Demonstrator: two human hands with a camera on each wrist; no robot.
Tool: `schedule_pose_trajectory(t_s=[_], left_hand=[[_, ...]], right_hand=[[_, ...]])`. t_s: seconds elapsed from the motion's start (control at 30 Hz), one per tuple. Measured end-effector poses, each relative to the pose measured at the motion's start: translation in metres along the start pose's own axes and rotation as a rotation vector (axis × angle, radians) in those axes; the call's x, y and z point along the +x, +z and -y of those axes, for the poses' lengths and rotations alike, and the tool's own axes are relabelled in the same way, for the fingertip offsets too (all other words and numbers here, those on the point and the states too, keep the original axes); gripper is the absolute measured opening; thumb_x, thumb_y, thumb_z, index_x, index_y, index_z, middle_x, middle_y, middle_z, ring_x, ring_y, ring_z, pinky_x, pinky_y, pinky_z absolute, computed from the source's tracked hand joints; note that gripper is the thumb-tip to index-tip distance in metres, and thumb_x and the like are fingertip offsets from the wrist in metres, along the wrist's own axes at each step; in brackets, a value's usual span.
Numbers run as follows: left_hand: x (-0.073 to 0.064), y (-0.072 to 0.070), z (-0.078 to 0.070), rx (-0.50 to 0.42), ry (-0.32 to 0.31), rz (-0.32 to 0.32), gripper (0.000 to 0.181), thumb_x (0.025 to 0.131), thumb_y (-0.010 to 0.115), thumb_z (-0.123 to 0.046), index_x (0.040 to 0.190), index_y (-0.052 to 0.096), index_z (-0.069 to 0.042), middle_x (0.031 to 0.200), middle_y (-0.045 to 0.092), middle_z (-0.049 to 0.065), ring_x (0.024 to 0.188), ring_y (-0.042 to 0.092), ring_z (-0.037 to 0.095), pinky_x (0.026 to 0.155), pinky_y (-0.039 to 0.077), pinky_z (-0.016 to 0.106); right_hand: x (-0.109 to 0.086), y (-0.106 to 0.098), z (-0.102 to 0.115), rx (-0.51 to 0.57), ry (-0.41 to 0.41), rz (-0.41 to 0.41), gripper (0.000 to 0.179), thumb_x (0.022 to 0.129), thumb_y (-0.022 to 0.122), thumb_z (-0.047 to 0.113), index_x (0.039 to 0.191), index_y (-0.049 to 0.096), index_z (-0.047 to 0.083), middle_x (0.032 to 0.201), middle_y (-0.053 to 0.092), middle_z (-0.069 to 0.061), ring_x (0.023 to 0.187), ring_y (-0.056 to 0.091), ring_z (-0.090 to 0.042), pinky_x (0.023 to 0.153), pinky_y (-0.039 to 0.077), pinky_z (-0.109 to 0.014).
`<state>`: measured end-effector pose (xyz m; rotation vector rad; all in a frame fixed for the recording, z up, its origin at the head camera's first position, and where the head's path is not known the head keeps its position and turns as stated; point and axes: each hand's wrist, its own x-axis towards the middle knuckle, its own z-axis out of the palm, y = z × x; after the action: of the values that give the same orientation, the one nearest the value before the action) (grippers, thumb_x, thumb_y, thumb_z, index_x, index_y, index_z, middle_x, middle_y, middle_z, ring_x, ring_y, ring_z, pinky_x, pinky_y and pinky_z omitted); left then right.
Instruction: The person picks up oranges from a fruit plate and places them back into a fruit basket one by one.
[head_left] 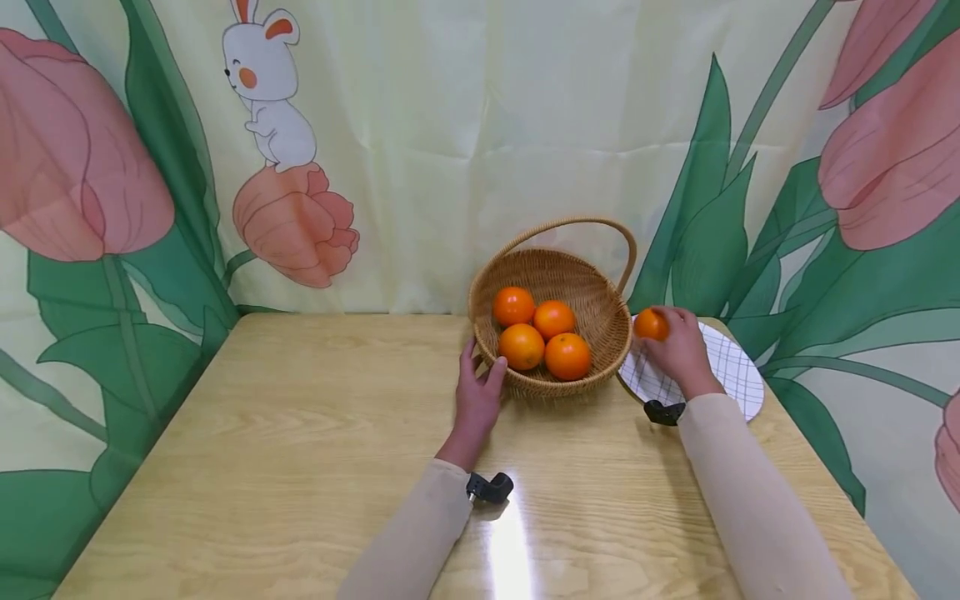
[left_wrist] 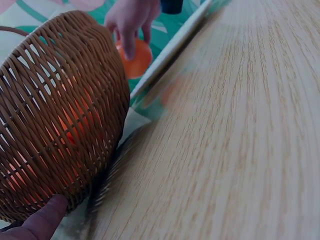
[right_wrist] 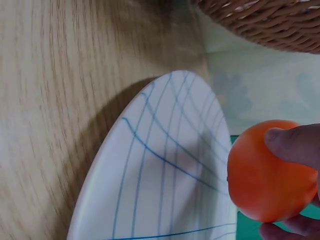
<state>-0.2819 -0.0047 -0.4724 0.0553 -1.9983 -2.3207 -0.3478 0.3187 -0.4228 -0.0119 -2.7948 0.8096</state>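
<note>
A wicker basket (head_left: 551, 387) with a tall arched handle stands near the table's back edge and holds several oranges (head_left: 567, 357). My left hand (head_left: 478, 398) grips the basket low on its left side. In the left wrist view, one of its digits presses against the weave. To the right of the basket, my right hand (head_left: 682, 350) holds another orange (right_wrist: 267, 172) over a white plate (right_wrist: 150, 165) with blue grid lines. The right wrist view shows the thumb across this orange, with fingertips at its underside.
The light wooden table (head_left: 300, 450) reaches back to a curtain (head_left: 420, 150) printed with tulips and a rabbit. The basket handle (head_left: 577, 221) arches up in front of the curtain. The plate lies close to the table's right edge.
</note>
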Motion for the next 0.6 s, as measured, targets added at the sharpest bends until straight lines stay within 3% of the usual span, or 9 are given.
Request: schedule_pose_trajectory(t_s=[0.33, 0.6], left_hand=[[0.000, 0.003, -0.003, -0.016, 0.033, 0.004, 0.069, 0.094, 0.061, -0.038, 0.152, 0.023, -0.034, 0.150, 0.035, 0.018, 0.129, 0.050, 0.036, 0.097, 0.051, 0.047], [-0.001, 0.000, -0.002, -0.001, 0.024, -0.009, 0.067, 0.095, 0.060, -0.036, 0.152, 0.023, -0.033, 0.149, 0.036, 0.018, 0.128, 0.051, 0.037, 0.096, 0.052, 0.048]], right_hand=[[-0.011, -0.015, 0.011, 0.005, -0.026, -0.055, 0.059, 0.091, 0.065, 0.012, 0.144, 0.040, 0.004, 0.147, 0.027, -0.031, 0.124, 0.036, -0.055, 0.099, 0.035, -0.071], [-0.019, -0.020, 0.022, 0.014, -0.059, -0.096, 0.058, 0.091, 0.067, 0.015, 0.143, 0.042, 0.007, 0.146, 0.028, -0.029, 0.125, 0.036, -0.054, 0.100, 0.035, -0.070]])
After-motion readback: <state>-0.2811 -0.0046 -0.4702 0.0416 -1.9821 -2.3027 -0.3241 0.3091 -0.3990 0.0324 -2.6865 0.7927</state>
